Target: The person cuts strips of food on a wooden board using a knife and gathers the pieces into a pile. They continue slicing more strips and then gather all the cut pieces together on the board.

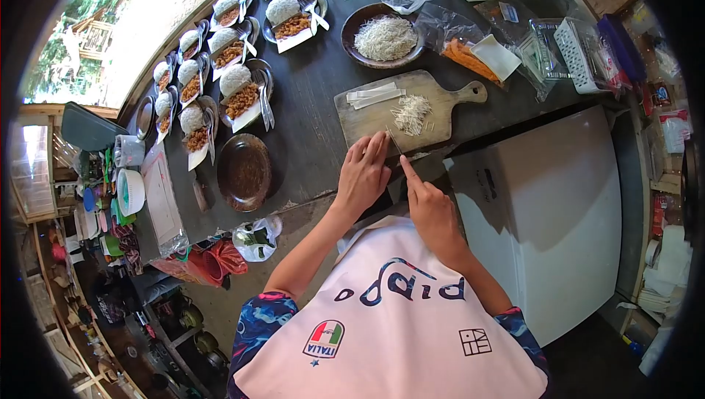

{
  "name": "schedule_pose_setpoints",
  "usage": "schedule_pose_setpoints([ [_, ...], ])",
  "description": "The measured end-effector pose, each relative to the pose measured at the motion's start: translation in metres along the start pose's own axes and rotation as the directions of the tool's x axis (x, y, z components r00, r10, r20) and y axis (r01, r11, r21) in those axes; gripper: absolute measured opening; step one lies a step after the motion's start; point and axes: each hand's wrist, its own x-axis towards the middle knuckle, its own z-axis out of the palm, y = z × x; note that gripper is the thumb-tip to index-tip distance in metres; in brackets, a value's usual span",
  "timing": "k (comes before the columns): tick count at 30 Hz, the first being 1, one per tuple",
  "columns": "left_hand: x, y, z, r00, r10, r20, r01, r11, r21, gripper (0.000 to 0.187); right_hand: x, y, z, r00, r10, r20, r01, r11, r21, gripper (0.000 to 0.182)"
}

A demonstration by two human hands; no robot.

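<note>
Left hand [363,175] lies flat, fingers together and extended, pressing at the near edge of the pale wooden paddle-shaped cutting board [367,120]; right hand [429,208] grips a knife [400,151], index finger stretched along its back, blade tip beside the left fingertips. On the board: a small heap of thin white shreds [411,114] and flat white strips [374,96]. Just beyond stands a dark round bowl of white shreds [385,37].

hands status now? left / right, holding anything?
Left hand: flat, fingers pressed down at the cutting board edge.
Right hand: closed on the knife.
</note>
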Motion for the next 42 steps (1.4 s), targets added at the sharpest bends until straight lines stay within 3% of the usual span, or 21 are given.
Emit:
schedule_pose_setpoints([
  [8, -0.002, -0.003, 0.003, 1.0, -0.002, 0.008, 0.002, 1.0, -0.007, 0.07, -0.003, -0.011, 0.0, 0.998, 0.052, 0.037, -0.045, 0.985, -0.167, 0.071],
  [13, -0.001, 0.005, 0.004, 0.998, -0.029, -0.059, 0.026, 0.998, -0.049, 0.069, 0.018, 0.0, 0.015, 1.0, 0.017, -0.009, -0.018, 0.992, -0.122, 0.072],
  [17, -0.003, 0.004, 0.011, 0.998, -0.037, -0.045, 0.038, 0.999, 0.019, 0.073, 0.025, 0.013, 0.022, 0.995, -0.047, -0.089, 0.044, 0.998, -0.037, 0.07],
  [27, -0.011, 0.004, 0.025, 0.994, -0.054, -0.094, 0.059, 0.997, 0.046, 0.074, -0.003, -0.007, 0.001, 1.0, 0.007, -0.012, -0.01, 0.972, -0.235, 0.07],
  [34, -0.01, 0.005, 0.026, 0.994, -0.058, -0.096, 0.063, 0.997, 0.048, 0.075, 0.0, -0.002, -0.008, 0.994, 0.026, 0.102, -0.011, 0.988, -0.153, 0.067],
  [40, -0.009, 0.008, 0.026, 0.991, -0.045, -0.13, 0.055, 0.995, 0.077, 0.072, 0.032, 0.012, 0.01, 0.993, -0.105, -0.047, 0.102, 0.993, -0.051, 0.064],
  [42, -0.008, 0.008, 0.025, 0.99, -0.065, -0.122, 0.071, 0.996, 0.047, 0.07, 0.022, 0.007, 0.006, 0.998, -0.067, -0.002, 0.067, 0.995, -0.08, 0.065],
])
